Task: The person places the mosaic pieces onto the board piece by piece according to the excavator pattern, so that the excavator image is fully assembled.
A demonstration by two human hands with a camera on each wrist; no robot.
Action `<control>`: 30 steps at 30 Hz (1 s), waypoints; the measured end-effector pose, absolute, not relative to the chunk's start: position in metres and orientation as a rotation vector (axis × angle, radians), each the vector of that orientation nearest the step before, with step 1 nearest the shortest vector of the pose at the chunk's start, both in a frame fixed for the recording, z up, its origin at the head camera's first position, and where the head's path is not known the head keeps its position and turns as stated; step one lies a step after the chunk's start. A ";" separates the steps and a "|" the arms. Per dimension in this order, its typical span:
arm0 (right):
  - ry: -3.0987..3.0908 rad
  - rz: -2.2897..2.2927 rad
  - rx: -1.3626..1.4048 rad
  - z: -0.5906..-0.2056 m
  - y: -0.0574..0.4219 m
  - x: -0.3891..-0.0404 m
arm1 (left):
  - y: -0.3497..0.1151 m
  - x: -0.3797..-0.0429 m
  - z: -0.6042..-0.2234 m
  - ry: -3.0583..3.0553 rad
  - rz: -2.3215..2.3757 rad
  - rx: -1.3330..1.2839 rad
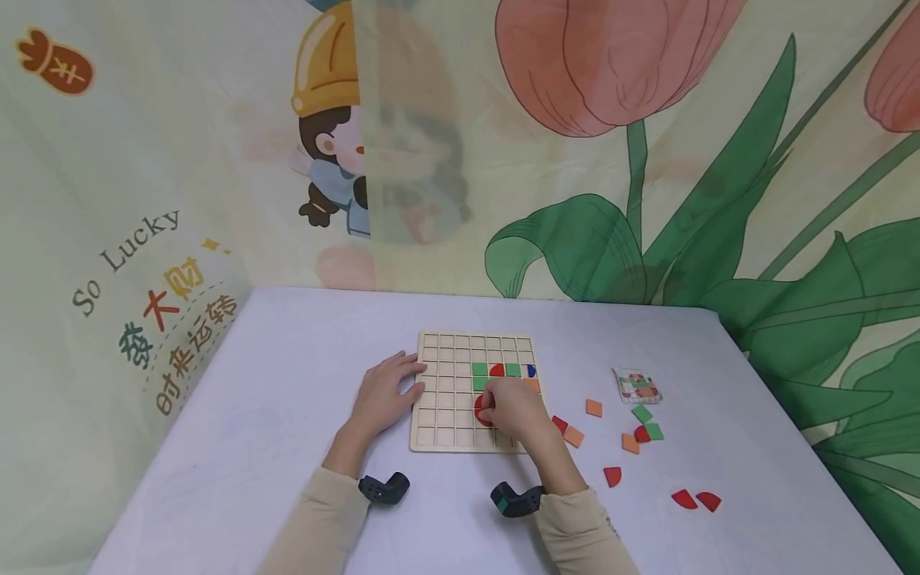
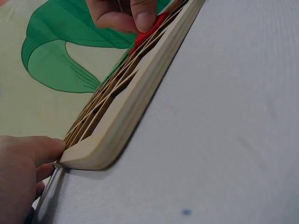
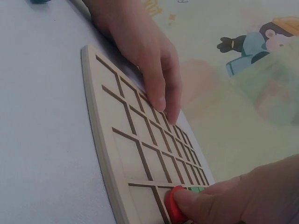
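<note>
A wooden grid board (image 1: 446, 399) lies flat on the white table. My left hand (image 1: 386, 391) rests at its left side, thumb and fingertips touching the edge. Over the lower right part of the grid, my right hand (image 1: 516, 409) pinches a red piece (image 3: 175, 205) between thumb and curled fingers, right at the cells. The hand hides part of that piece and the cells beneath. Higher on the board sit green square tiles (image 1: 480, 369), a red quarter-circle (image 1: 497, 370), a blue piece (image 1: 531, 371) and an orange tile (image 1: 531, 385).
Right of the board lie loose orange tiles (image 1: 593, 408), green tiles (image 1: 642, 414) and several red quarter-circles (image 1: 684, 500). A small patterned card (image 1: 637, 386) lies behind them. A printed curtain (image 1: 431, 263) hangs along the table's far edge.
</note>
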State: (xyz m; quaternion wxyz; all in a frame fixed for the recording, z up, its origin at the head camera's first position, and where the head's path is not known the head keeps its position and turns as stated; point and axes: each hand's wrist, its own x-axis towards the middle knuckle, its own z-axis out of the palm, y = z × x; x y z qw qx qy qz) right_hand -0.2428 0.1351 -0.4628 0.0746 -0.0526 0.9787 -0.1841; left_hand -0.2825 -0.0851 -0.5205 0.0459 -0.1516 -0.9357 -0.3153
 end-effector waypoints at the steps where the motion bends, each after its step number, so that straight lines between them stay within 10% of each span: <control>1: 2.942 -0.537 -0.152 -0.463 0.135 -0.243 | -0.085 -0.283 -0.520 -2.858 -0.962 -0.463; 30: 2.985 -0.440 -0.243 -0.467 0.144 -0.243 | -0.081 -0.280 -0.518 -2.825 -0.968 -0.476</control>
